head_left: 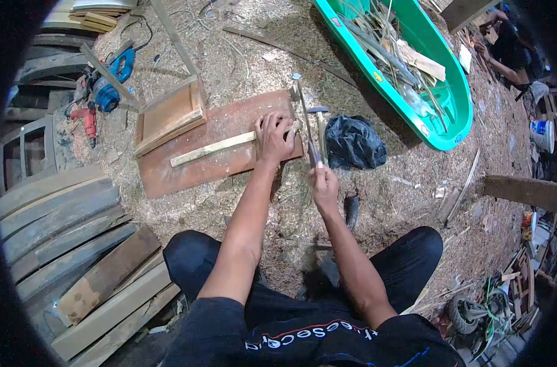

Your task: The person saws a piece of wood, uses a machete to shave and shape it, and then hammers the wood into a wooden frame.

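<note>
A pale wooden strip (214, 150) lies slantwise across a reddish-brown board (229, 116) on the ground. Near the strip's right end, my left hand (275, 137) presses down with its fingers curled over the wood. My right hand (323, 182) is closed round the dark handle of a long, thin tool (307, 125), which runs up past the board's right edge. The tool's exact kind is hard to make out. Just to the right of it, another handled tool with a small metal head (318, 109) lies beside a black plastic bag (355, 142).
A green tub (456, 116) holds wood scraps. A wooden frame (171, 116) stands at the board's left, near blue (107, 95) and red (89, 120) power tools. Planks (64, 214) are stacked at left. Another person (505, 52) is at the upper right. Shavings cover the ground.
</note>
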The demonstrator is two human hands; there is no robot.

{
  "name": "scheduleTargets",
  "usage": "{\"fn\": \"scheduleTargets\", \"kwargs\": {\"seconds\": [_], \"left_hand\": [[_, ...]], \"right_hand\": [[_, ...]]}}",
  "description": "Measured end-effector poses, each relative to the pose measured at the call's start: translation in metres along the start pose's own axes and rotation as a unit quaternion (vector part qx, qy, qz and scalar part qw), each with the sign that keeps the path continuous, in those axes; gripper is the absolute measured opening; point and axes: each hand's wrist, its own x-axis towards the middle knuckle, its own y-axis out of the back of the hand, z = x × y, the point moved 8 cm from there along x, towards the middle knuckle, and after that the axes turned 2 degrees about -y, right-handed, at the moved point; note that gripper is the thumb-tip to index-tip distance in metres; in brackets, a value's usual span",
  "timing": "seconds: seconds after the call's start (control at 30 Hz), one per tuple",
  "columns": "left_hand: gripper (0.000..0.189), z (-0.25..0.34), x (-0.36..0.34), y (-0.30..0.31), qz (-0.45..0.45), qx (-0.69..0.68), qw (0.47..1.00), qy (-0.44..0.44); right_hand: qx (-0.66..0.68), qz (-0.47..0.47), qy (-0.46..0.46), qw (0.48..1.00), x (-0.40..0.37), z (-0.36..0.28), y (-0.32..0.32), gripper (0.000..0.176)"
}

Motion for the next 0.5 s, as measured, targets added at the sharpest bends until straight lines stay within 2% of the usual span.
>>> {"fn": "scheduleTargets", "kwargs": {"seconds": [0.1,0.3,0.5], "left_hand": [[0.021,-0.001,-0.001,-0.005,-0.015,0.001,1.000,0.005],[0.020,-0.003,0.000,-0.005,-0.024,0.013,1.000,0.014],[0.021,-0.004,-0.001,-0.007,-0.004,0.004,1.000,0.026]], "right_hand": [[0.106,0.010,-0.055,0.993,0.005,0.006,0.001,0.042],[0.028,-0.010,-0.036,0.999,0.007,0.018,-0.007,0.043],[0.052,0.001,-0.028,0.998,-0.002,0.017,0.000,0.040]]}}
